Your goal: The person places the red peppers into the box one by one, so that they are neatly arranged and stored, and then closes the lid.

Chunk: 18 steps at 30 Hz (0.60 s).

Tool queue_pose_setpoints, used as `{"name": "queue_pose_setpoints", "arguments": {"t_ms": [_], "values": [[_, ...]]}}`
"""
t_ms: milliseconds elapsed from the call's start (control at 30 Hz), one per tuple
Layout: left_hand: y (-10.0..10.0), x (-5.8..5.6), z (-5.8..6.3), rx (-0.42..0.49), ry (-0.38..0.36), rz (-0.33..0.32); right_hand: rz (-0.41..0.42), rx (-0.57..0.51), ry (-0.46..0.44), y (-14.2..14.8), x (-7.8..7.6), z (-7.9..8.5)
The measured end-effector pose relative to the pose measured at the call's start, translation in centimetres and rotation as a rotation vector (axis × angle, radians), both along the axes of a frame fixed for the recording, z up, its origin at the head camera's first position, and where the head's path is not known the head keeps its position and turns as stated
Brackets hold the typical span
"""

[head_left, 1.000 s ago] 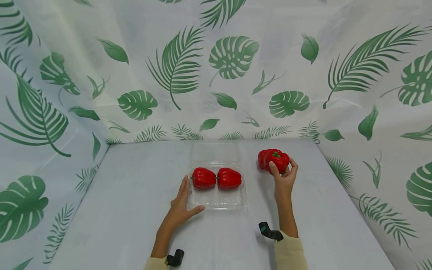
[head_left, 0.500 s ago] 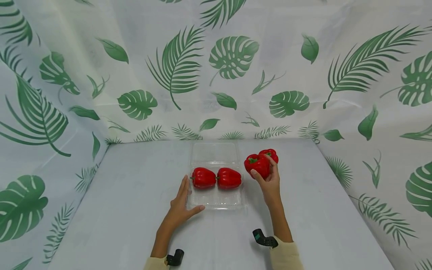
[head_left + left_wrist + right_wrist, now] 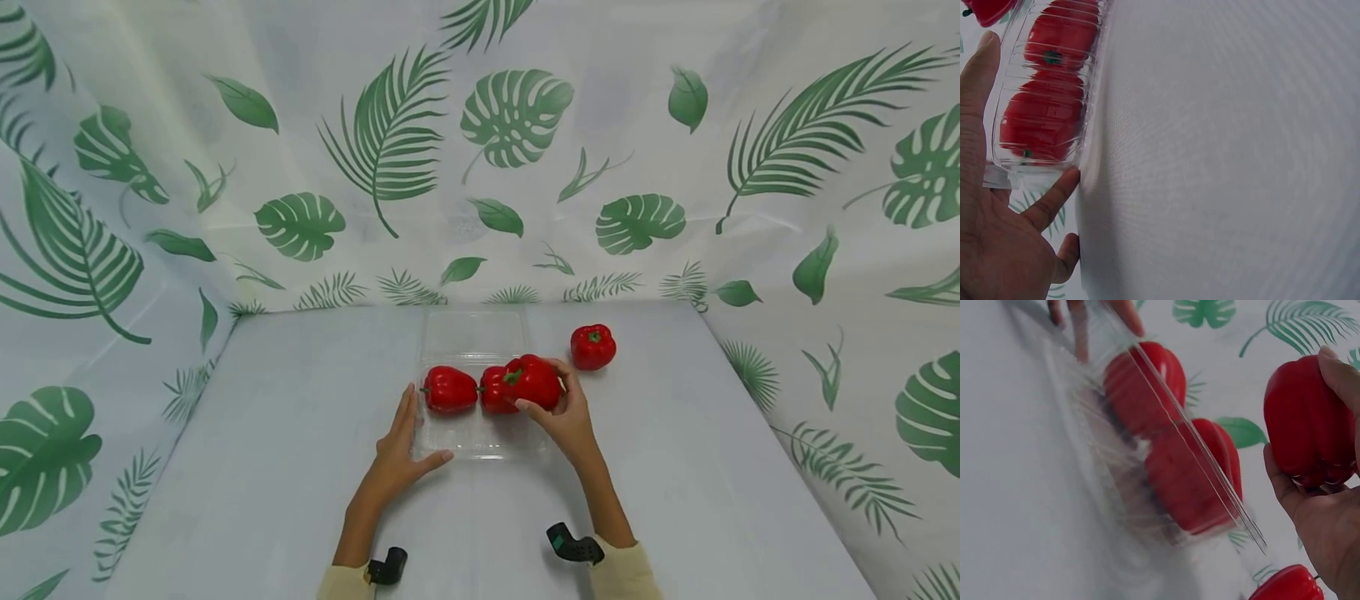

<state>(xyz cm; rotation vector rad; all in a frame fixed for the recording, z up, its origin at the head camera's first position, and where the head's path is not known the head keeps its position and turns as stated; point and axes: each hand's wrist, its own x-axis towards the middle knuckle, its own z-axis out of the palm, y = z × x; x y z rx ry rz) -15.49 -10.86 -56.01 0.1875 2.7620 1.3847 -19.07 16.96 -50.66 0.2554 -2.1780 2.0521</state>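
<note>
Pepper (image 3: 536, 382) is held by the right hand (image 3: 566, 417); the left hand (image 3: 395, 454), spread wide, touches a clear box (image 3: 480, 446) containing 2 peppers (image 3: 450, 389).

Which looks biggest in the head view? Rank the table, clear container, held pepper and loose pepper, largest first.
1. Table
2. Clear container
3. Held pepper and loose pepper, unranked: they look close in size, and the held one seems nearer the camera.
</note>
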Motion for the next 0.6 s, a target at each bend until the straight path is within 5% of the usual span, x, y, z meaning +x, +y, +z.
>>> {"name": "queue_pose_setpoints", "arguments": {"t_ms": [267,600], "values": [[-0.1,-0.1,-0.1,0.015,0.019,-0.008,0.061,0.245,0.052,-2.3,0.9,-0.3],[-0.2,-0.1,-0.2,0.023,0.044,-0.021,0.089,0.397,0.180,-4.7,1.2,-1.0]]}}
